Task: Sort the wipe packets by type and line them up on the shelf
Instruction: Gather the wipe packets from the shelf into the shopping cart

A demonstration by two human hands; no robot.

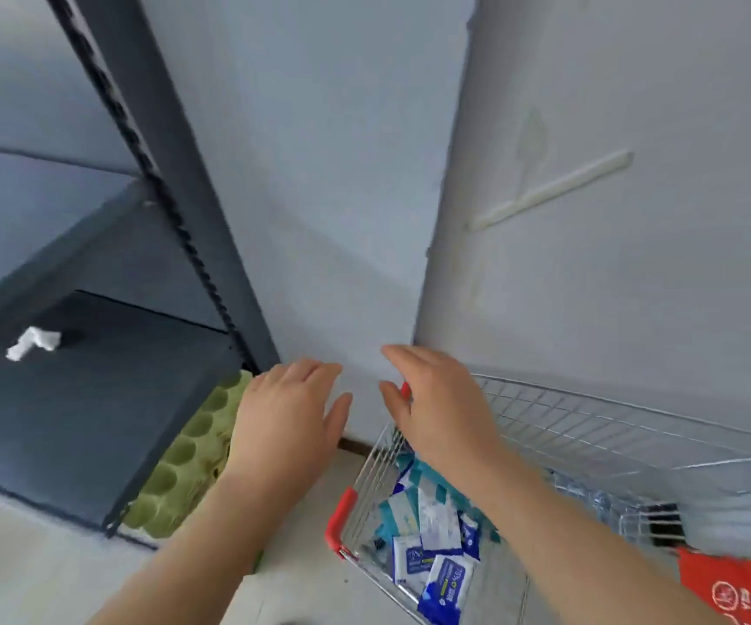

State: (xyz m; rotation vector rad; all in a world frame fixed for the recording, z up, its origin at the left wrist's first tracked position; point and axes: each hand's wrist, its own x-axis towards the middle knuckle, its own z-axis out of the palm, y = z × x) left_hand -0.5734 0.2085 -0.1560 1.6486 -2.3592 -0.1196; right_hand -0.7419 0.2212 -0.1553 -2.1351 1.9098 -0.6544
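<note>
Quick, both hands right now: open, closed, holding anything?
Left hand: open, empty, fingers spread.
Right hand: open, empty, above the wire shopping cart.

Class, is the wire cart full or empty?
Partly filled: blue-and-white wipe packets lie heaped on the wire cart floor, well below its rim.

Left hand: my left hand (285,410) is raised in front of me, back toward the camera, palm facing away, fingers loosely together and thumb spread to the right; it grips nothing.
Right hand: my right hand (439,406) is lifted just beside the left, apart from it, fingers extended and slightly curled, thumb pointing left; nothing is in it.
Forearms: both are bare, rising from the bottom edge and converging toward the hands.
</note>
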